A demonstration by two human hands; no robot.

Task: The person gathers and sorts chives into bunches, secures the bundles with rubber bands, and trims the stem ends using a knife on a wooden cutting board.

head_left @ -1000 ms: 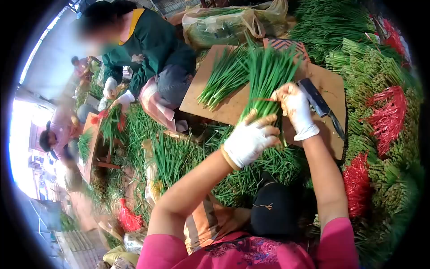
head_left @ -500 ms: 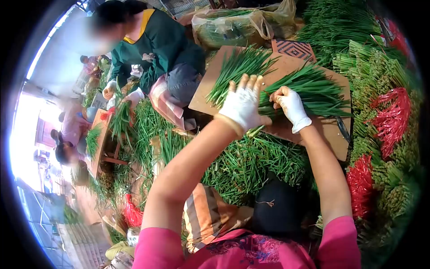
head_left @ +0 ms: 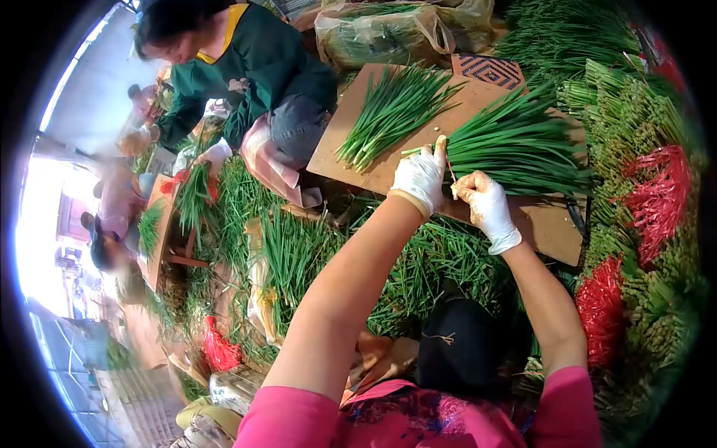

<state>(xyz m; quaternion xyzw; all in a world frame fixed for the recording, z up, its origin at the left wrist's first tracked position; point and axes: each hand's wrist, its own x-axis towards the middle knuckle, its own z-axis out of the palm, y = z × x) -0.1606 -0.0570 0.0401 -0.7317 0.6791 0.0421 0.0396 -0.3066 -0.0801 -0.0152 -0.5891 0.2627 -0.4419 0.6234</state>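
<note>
My left hand (head_left: 420, 178), in a white glove with bare fingertips, is closed round the stem end of a green bundle (head_left: 515, 145) on the wooden board (head_left: 541, 226). A thin red strip (head_left: 450, 170) runs down from its fingertips. My right hand (head_left: 485, 205), gloved alike, pinches the strip's lower end just below the stems. Another loose bunch of green stalks (head_left: 392, 112) lies on the board's left part, apart from both hands.
A co-worker in green (head_left: 254, 67) sits at the upper left beside a small table (head_left: 159, 231). Stacked bundles (head_left: 620, 112) and red strips (head_left: 657, 198) line the right. Loose greens (head_left: 426, 276) lie below the board. A patterned mat (head_left: 489, 72) touches its far edge.
My left hand has gone from spread fingers over the stalks to closed at the bundle's stem end. My right hand has moved slightly down. The red strip now shows between them.
</note>
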